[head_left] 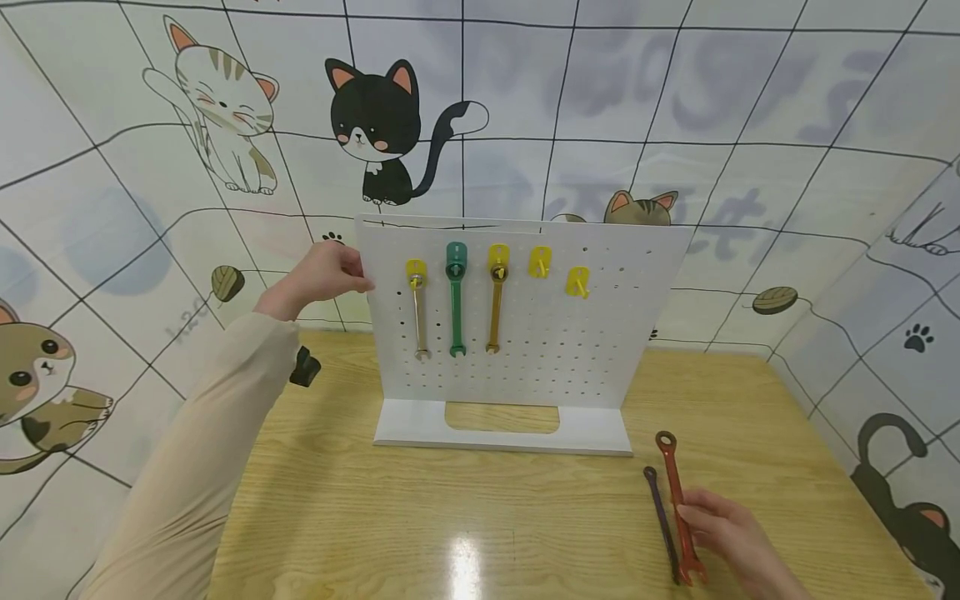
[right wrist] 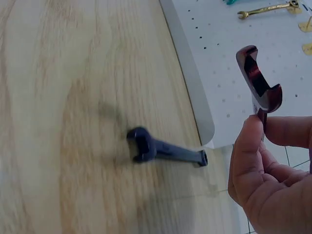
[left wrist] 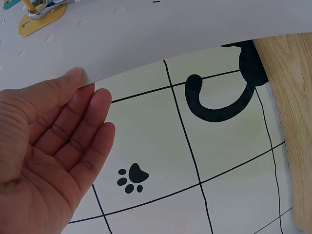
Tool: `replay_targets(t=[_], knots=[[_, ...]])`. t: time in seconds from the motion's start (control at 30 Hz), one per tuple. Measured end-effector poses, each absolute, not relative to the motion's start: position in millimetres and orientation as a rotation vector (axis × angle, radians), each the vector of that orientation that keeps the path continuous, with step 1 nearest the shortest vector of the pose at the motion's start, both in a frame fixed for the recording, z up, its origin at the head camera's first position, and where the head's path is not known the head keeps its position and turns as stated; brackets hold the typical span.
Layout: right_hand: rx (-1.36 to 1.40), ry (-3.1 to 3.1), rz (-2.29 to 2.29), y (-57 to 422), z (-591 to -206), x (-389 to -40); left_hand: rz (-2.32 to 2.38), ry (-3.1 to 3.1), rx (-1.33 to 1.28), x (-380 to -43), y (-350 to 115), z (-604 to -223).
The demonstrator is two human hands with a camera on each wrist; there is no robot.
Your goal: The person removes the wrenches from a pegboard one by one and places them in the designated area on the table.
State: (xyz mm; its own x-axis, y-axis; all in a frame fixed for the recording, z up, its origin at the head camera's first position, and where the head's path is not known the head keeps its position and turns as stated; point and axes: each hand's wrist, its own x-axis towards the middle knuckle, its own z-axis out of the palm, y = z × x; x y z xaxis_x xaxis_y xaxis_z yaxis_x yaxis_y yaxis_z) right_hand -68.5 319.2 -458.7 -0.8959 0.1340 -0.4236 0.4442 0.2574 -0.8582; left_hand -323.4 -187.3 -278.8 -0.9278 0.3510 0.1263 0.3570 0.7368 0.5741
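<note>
My left hand point(head_left: 326, 271) pinches the left edge of a white pegboard point(head_left: 525, 350), thumb on the front and fingers curled behind, as the left wrist view shows. At the lower right, my right hand point(head_left: 723, 525) holds a red combination wrench point(head_left: 676, 483) by its shaft, ring end pointing away. In the right wrist view its open end point(right wrist: 261, 83) rises above the thumb and fingers. Beside it a dark purple wrench point(head_left: 660, 521) lies on the table. Silver point(head_left: 420, 321), green point(head_left: 457, 312) and gold point(head_left: 496, 312) wrenches hang on the board's hooks.
Two yellow hooks point(head_left: 540, 262) on the board's right half hold nothing. The board stands on a white base point(head_left: 412, 425) with a cutout, on a wooden table point(head_left: 360, 517). Behind is a wall covering point(head_left: 510, 100) with cartoon cats. A small black object point(head_left: 304, 367) sits beyond the left forearm.
</note>
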Motion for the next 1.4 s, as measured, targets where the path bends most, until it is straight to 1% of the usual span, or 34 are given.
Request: replay_targets(t=[0.43,0.77,1.1,1.4], knots=[[0.585,2.291,-1.549,337.1,-469.8,-72.2,-0.961,-2.925,-0.595,-323.1,-186.4,-278.9],[0.451,2.306,-1.49,345.8,-474.7,-70.9,-0.955,-2.932,-0.588,-322.7,-186.5,-278.9],[0.437,2.355,-1.423,343.3,-475.8,-75.2,-0.958,-2.92,-0.604,-322.2,-186.9,-278.1],[0.526,2.465,-1.315,334.4,-477.3,-79.6,-0.943,-2.919,-0.6,-322.6,-186.7,-278.0]])
